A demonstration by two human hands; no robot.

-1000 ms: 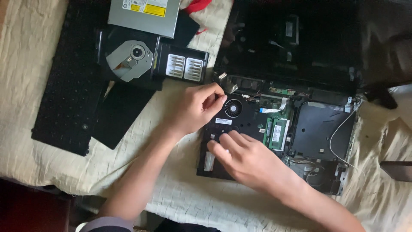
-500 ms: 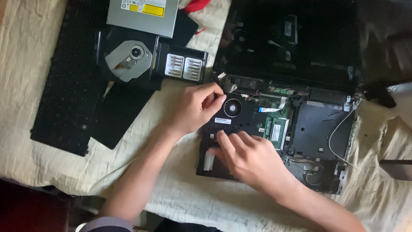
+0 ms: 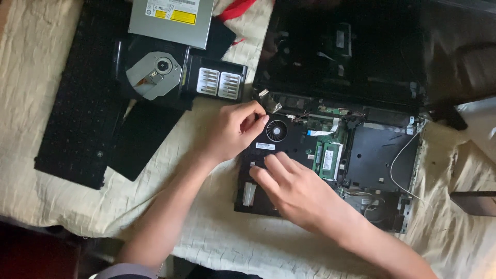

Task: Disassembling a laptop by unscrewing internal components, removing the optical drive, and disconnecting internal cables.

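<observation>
Opened laptop base [image 3: 361, 155] — long axis left-right, fan [image 3: 276, 130] at its upper-left corner. Left hand [image 3: 232, 129] nearer, fingers pinched shut just left of fan; what they pinch — cannot tell. Right hand [image 3: 294, 188] flat, fingers spread, pressing base below fan.

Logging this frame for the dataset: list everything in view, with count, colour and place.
opened laptop base: 1, black, centre right on cloth
cooling fan: 1, black, upper left of base
memory module: 1, green, middle of base
laptop screen: 1, black, behind base
keyboard: 1, black, far left
open disc drive: 1, black and silver, top left
closed disc drive: 1, silver, top edge
red strap: 1, top centre
cloth: 1, cream, under everything
left hand: pinched at fan corner
right hand: flat on base
</observation>
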